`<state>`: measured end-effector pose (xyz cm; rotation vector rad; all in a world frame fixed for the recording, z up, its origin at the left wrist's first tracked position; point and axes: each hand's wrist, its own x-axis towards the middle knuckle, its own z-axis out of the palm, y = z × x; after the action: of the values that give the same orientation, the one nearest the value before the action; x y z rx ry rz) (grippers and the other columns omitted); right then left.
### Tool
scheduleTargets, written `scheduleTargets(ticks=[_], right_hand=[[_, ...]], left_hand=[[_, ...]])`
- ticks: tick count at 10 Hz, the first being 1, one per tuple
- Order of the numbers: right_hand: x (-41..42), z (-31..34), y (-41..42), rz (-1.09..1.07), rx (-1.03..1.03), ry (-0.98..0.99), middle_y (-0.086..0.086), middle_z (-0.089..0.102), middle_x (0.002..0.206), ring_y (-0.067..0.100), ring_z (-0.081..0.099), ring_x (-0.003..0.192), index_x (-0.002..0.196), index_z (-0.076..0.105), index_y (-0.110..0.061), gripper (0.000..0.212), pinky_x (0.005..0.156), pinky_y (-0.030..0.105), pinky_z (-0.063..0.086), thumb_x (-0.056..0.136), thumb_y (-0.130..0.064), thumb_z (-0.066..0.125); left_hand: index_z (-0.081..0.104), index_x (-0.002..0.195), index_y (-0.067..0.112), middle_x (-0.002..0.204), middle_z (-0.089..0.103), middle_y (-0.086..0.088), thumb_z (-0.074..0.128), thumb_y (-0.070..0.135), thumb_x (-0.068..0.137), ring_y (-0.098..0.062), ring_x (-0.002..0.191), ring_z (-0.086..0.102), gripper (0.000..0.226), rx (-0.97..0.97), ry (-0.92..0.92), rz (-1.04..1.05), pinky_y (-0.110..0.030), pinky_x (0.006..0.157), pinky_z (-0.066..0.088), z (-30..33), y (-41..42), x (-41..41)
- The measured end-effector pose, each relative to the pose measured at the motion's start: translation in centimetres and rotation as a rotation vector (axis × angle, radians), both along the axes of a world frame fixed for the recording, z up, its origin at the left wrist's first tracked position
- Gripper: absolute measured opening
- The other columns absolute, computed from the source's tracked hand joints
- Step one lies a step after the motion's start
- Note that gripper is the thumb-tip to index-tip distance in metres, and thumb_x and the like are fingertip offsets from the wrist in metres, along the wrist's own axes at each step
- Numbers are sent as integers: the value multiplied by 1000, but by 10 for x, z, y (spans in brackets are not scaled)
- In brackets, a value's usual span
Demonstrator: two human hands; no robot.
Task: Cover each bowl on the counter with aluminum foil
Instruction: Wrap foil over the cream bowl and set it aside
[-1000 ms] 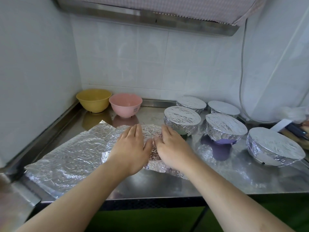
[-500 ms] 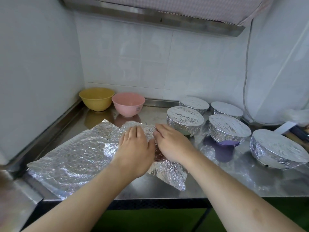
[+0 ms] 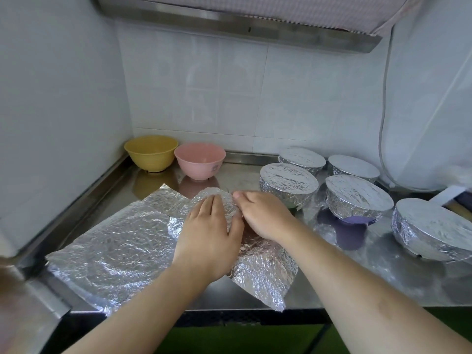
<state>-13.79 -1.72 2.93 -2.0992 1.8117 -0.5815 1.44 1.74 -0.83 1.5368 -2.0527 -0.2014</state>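
Observation:
A crumpled foil sheet (image 3: 265, 277) is domed over something hidden at the middle of the steel counter (image 3: 357, 282). My left hand (image 3: 209, 236) presses flat on top of the dome. My right hand (image 3: 265, 215) presses the foil on its right side, fingertips at the far edge. A second, larger foil sheet (image 3: 115, 241) lies flat to the left, partly under the first. A yellow bowl (image 3: 150, 154) and a pink bowl (image 3: 200, 162) stand uncovered in the back left corner. Several foil-covered bowls (image 3: 288, 182) sit to the right, one showing a purple base (image 3: 355, 220).
Tiled walls close the counter on the left and at the back. A range hood (image 3: 229, 24) hangs overhead. A white cable (image 3: 381, 139) runs down the right wall. A foil box and utensils (image 3: 449, 198) lie at the far right. The counter's front edge runs just below the foil.
Both hands slid away from me over the foil dome. The near right corner of the foil lifted and now hangs toward the counter's front edge.

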Motion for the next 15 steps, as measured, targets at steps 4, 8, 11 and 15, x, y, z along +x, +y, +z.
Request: scheduleTargets(ticks=[4,8,11,15], right_hand=[[0,-3,-1,24,-65,26,7,72,98,28,64,93,94,67,-18,44,84,44,50,114,-37,32],[25,-21,47,-286,-245,65,15,54,141,32,49,133,139,52,-7,52,112,44,41,106,-37,26],[12,-38,41,-239,-241,76,9,58,128,28,54,121,129,56,-11,69,103,37,44,99,-48,5],[2,-30,18,-36,-195,252,-4,44,161,22,33,153,154,45,-19,75,125,44,29,95,-36,3]], left_hand=[[55,113,-7,92,56,-30,35,9,90,-49,79,60,35,7,-79,-143,-57,62,55,6,-28,6],[47,146,7,149,51,-13,17,47,86,-36,136,49,78,-20,-380,-34,-44,110,43,-6,-43,-3],[66,101,-2,111,66,-25,21,26,97,-46,103,66,53,46,-342,-234,-55,82,59,18,-45,2],[55,130,15,132,57,-8,10,49,90,-34,125,54,69,83,-276,-35,-53,103,47,6,-49,-5]])
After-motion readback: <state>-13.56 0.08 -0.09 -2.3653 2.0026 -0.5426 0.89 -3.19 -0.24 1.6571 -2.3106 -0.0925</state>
